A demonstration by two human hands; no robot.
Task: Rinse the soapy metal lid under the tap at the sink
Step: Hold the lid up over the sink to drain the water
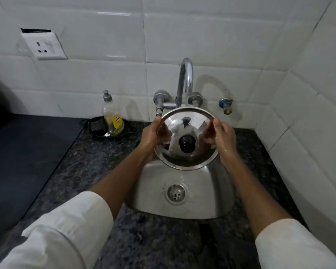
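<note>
A round shiny metal lid (192, 158) with a black knob in its middle is held tilted toward me over the back of the steel sink (153, 193). My left hand (148, 139) grips its left rim and my right hand (224, 135) grips its right rim; the right hand looks wet. The curved chrome tap (185, 80) rises from the wall just behind the lid, and its spout end is hidden by the lid. I cannot tell whether water is running. The sink drain (176, 194) lies below the lid.
A dish soap bottle (113, 116) stands in a black tray (94, 126) left of the tap on the dark speckled counter (89, 152). A wall socket (44, 45) sits at upper left. A small blue valve (225, 105) is right of the tap. White tiled walls close the corner.
</note>
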